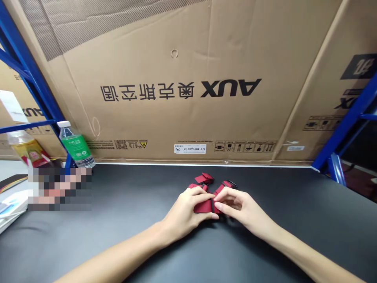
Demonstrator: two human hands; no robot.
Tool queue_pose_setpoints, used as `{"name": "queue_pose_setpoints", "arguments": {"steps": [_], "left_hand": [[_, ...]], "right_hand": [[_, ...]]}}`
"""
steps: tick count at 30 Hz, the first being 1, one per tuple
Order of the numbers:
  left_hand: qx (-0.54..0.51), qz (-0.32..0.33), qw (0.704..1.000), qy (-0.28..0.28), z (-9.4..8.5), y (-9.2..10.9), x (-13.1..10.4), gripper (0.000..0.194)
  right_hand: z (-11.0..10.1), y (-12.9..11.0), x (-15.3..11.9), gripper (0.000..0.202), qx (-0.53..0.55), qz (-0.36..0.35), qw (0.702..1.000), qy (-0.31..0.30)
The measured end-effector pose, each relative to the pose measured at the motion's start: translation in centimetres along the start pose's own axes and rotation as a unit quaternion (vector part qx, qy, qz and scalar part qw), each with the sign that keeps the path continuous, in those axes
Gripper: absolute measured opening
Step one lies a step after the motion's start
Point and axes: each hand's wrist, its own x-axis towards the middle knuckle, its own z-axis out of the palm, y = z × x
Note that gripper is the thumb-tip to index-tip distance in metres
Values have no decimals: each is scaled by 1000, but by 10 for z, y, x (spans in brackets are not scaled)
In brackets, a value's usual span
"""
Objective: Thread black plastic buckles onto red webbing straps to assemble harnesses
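Note:
A red webbing strap (203,207) with black buckle parts lies bunched on the dark tabletop, near the middle of the view. My left hand (188,208) is closed on it from the left, thumb below and fingers above. From the right, my right hand (240,206) pinches the strap beside a narrow black slider (212,205). One folded strap end (204,178) sticks out beyond my left fingers. Another part, with a black buckle (231,183), shows past my right fingers. What lies beneath my hands is partly hidden.
Behind the black tabletop (132,196) stands a large cardboard wall (147,122). Blue metal posts (343,122) rise on both sides. At the left are a water bottle (76,145) with a green label, a yellow-labelled bottle (29,149), a blurred-out patch and a white object (11,206).

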Motion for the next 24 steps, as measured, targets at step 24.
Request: {"name": "queue_pose_setpoints", "arguments": {"steps": [24], "left_hand": [[110,100,989,-7,1,3,-6,36]], "right_hand": [[3,-1,-3,45,28,4,999,32]]}}
